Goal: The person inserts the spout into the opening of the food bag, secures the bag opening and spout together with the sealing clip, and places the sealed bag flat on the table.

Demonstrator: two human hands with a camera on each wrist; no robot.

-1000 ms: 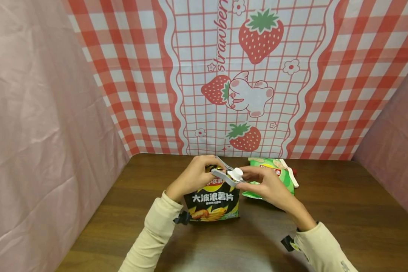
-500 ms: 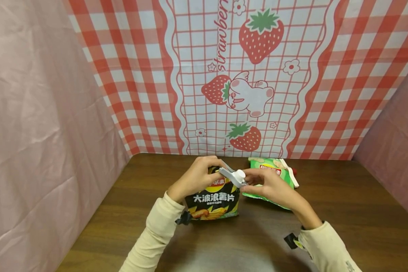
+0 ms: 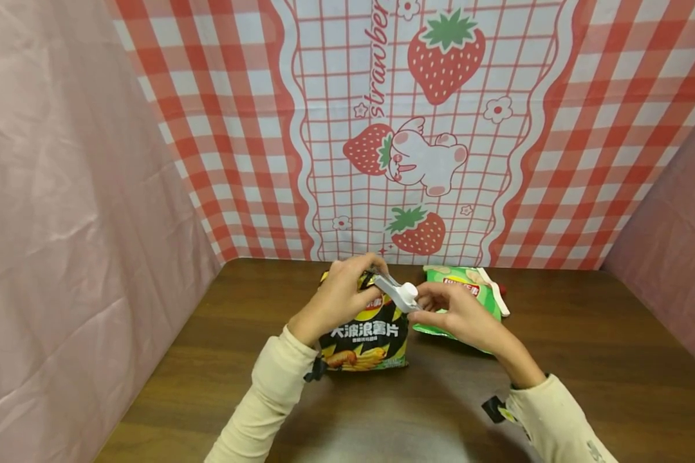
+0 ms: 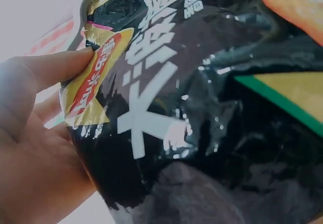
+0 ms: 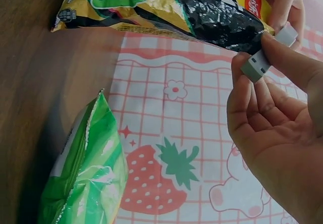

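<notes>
A black potato chip bag [image 3: 363,344] stands upright on the table, its top gathered between both hands. My left hand [image 3: 338,296] grips the bag's upper left, with thumb in front and fingers behind. Across the bag's top lies a white-grey bag clip [image 3: 395,294] with a round white cap; its two arms stand apart toward the left hand. The right hand [image 3: 460,315] pinches the clip's right end [image 5: 256,66] between thumb and fingers. In the left wrist view the thumb presses the bag's front [image 4: 151,98], beside a grey curved piece of the clip.
A green chip bag [image 3: 440,326] lies behind the right hand, with a white clip [image 3: 494,292] along its right side and something red beside that. The brown wooden table [image 3: 237,308] ends at a red checked strawberry cloth [image 3: 255,193]. Pink cloth [image 3: 92,225] hangs at the left.
The clip has shifted slightly right and its arms turned. My left hand has moved a little up and right, its fingers curling over the bag's top near the clip's arms.
</notes>
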